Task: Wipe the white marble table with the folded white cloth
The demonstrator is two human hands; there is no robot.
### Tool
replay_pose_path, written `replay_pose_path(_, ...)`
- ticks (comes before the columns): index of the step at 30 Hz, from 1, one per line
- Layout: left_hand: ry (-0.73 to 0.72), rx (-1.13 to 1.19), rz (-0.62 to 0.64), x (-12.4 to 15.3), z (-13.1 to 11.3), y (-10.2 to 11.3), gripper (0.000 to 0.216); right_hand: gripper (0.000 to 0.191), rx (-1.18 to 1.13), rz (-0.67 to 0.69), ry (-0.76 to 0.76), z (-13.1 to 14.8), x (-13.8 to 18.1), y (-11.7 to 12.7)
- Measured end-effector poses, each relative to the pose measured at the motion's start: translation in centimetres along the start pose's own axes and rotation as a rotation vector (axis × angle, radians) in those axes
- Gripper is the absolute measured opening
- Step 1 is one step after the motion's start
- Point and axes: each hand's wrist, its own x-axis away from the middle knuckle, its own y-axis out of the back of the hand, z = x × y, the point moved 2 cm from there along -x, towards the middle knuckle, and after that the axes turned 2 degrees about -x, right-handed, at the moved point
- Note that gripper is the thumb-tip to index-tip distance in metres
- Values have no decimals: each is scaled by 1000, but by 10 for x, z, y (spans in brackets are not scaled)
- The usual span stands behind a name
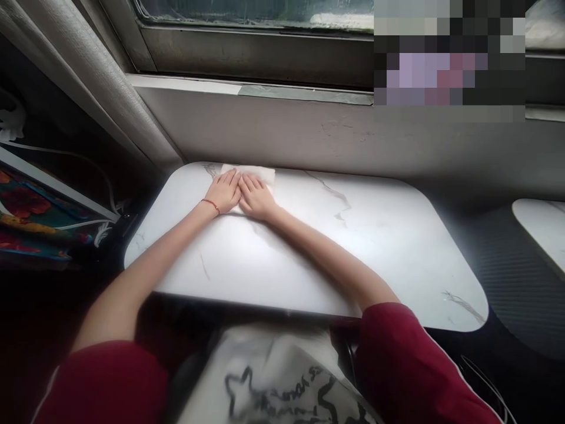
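A white cloth or folded paper towel [262, 172] lies flat on the white marble-patterned table [379, 229], close to its far edge. My left hand [224, 191] rests palm down on the left part of it, fingers stretched out; a thin red bracelet circles that wrist. Beside it, my right hand [255, 195] presses flat on the same cloth with its fingers extended. The two hands meet at the fingertips and thumbs. Most of the cloth's near side is hidden beneath them.
Behind the table rises a grey wall with a window sill [189, 85]. A light curtain [92, 65] hangs at the left, near a colourful floral fabric [35, 218] and white cables. Another white tabletop [545, 227] stands at the right. A printed white bag or cloth [273, 377] is below the near edge.
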Motion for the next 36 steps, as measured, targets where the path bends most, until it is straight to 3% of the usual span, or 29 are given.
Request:
replay_pose_path(9, -75, -15, -48, 147, -42, 20, 59, 65, -171, -103, 107, 98, 111, 10)
replay_pose_path(14, -54, -10, -88, 189, -41, 27, 60, 67, -214, -107, 181, 132, 125, 13)
replay_pose_path(19, -5, -11, -103, 206, -20, 30, 59, 68, -214, -105, 213, 155, 104, 9)
replay_pose_path(25, 40, -2, -81, 215, 28, 35, 57, 69, -189, -104, 236, 185, 68, -1)
replay_pose_path(30, 44, -10, -25, 202, 70, 40, 58, 70, -214, -79, 199, 199, 29, -11)
replay_pose_path(36, 52, 1, -23, 167, 94, 37, 57, 68, -224, -95, 143, 185, -7, -19)
